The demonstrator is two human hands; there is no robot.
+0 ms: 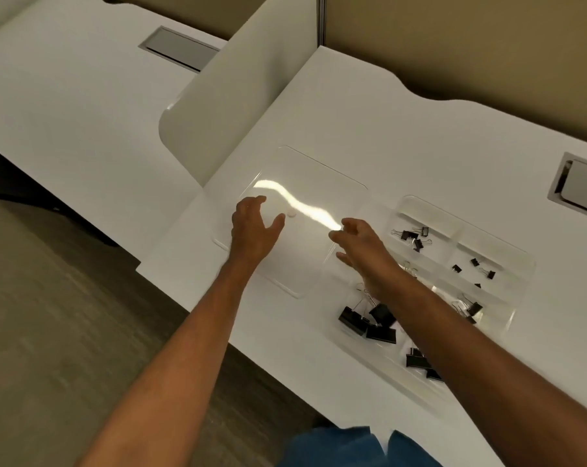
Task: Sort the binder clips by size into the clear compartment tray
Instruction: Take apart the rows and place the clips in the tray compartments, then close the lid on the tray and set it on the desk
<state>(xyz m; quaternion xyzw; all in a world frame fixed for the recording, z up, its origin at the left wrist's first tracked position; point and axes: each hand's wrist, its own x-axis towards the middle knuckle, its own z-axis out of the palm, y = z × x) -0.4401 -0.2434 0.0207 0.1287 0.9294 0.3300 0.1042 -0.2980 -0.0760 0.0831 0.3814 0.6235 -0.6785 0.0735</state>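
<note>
We see a clear compartment tray [507,244] lying on a white desk [403,136], with its clear lid [319,170] lying flat just to its left, a streak of glare across it. Our left hand [255,230] hovers over the lid's near-left part, fingers spread and relaxed, gripping nothing. Our right hand [363,247] reaches over the lid's right edge where it meets the tray; its fingers are loosely curled, and we cannot tell whether they pinch the edge. The black binder clips sit in the tray: small clips [475,266] in a far-right compartment, medium clips [411,235] in the far one beside it, large clips [369,320] in the near compartment, partly under our right forearm.
</note>
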